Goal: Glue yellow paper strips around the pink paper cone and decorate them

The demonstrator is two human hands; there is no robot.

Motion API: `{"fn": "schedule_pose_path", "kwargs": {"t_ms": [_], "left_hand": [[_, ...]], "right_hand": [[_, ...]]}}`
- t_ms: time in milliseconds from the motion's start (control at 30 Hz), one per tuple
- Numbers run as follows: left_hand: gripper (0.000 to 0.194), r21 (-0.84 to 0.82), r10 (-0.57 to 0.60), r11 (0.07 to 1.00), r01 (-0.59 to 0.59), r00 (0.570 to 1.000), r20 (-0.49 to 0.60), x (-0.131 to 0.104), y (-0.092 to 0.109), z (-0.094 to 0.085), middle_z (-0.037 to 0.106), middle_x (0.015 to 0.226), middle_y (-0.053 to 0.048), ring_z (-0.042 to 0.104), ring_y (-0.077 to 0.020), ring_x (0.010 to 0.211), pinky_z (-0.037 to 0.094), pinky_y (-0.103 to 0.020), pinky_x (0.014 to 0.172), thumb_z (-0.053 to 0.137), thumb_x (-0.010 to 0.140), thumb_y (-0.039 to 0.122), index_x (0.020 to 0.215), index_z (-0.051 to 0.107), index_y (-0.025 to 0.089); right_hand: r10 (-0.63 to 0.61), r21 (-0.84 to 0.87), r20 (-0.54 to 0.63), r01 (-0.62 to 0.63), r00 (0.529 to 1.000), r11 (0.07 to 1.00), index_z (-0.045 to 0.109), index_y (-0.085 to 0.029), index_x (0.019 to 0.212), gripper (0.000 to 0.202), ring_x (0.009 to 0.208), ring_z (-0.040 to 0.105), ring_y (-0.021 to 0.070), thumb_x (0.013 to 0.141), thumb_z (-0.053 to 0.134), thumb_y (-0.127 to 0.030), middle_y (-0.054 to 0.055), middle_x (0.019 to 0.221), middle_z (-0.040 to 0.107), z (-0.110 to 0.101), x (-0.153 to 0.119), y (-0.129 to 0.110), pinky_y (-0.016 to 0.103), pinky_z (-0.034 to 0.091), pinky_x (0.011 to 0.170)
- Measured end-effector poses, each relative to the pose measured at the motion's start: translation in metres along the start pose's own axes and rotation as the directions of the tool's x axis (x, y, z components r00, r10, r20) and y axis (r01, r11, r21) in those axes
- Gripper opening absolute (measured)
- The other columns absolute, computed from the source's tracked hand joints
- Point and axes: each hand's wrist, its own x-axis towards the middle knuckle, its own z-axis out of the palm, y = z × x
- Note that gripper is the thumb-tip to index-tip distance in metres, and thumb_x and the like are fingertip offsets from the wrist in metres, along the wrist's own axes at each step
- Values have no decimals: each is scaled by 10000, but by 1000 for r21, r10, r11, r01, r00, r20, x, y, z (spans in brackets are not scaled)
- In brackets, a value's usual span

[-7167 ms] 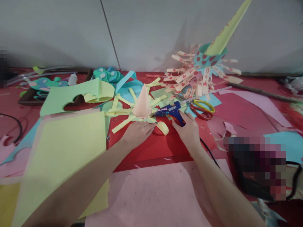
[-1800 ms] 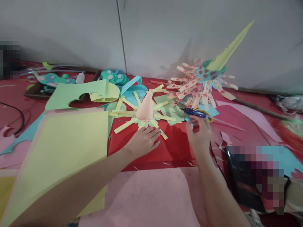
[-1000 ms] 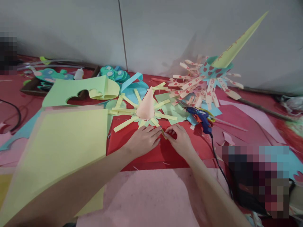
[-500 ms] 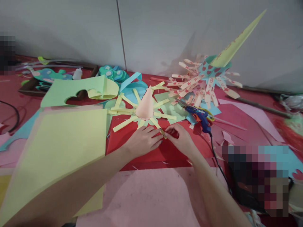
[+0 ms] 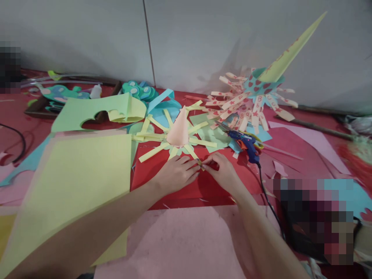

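Observation:
My left hand (image 5: 177, 172) and my right hand (image 5: 222, 170) meet at the outer end of a pale yellow paper strip (image 5: 191, 151). Fingertips of both hands are closed on that end and partly cover it. The strip is one of several that spread out from the foot of a pink paper cone (image 5: 178, 130), which stands upright on a pale green scalloped base. This piece lies partly over a red sheet (image 5: 162, 190). Right of my right hand rests a blue glue gun (image 5: 250, 149) with a black cord.
Beside the glue gun lie yellow-handled scissors (image 5: 258, 142). Behind stands a larger paper piece with printed strips and a tall yellow cone (image 5: 290, 54). Yellow sheets (image 5: 87, 174) are stacked at left, near a cut green sheet (image 5: 84, 110). A dark tray (image 5: 37, 113) holds green cutouts and a small white bottle.

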Motion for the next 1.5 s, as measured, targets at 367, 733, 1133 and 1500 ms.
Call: {"fn": "schedule_pose_path", "kwargs": {"t_ms": [367, 733, 1133, 1500], "left_hand": [[246, 13, 8, 1000, -8, 1000, -19, 1, -1, 0, 696, 1008, -5, 604, -148, 819, 443, -294, 670, 436, 934, 256, 972, 665, 172], [267, -43, 46, 998, -44, 997, 62, 3, 0, -4, 652, 1064, -43, 599, -156, 786, 456, -305, 681, 414, 931, 274, 1050, 645, 212], [276, -41, 1, 999, 4, 994, 112, 0, 0, -2, 623, 1041, -73, 589, -175, 861, 444, -322, 737, 409, 938, 294, 1063, 638, 203], [284, -5, 56, 998, -56, 998, 23, 3, 2, 0, 686, 1055, -55, 623, -167, 926, 471, -307, 742, 389, 951, 228, 1024, 639, 114]], "right_hand": [[98, 143, 41, -103, 994, 984, 570, -213, 754, 81, 669, 544, 148, 793, 568, -285, 24, 758, 621, -8, 2, -4, 290, 419, 620], [108, 160, 14, -109, 994, 981, 566, -210, 691, 113, 618, 519, 133, 754, 594, -300, 11, 701, 602, -7, 1, -7, 283, 418, 594], [86, 130, 15, -87, 996, 988, 560, -216, 692, 106, 639, 532, 144, 765, 585, -288, 15, 709, 600, -6, 1, -4, 283, 410, 594], [-10, 60, 44, 7, 999, 998, 567, -214, 713, 71, 733, 538, 156, 772, 602, -233, 12, 755, 599, -6, 0, 1, 294, 412, 662]]}}
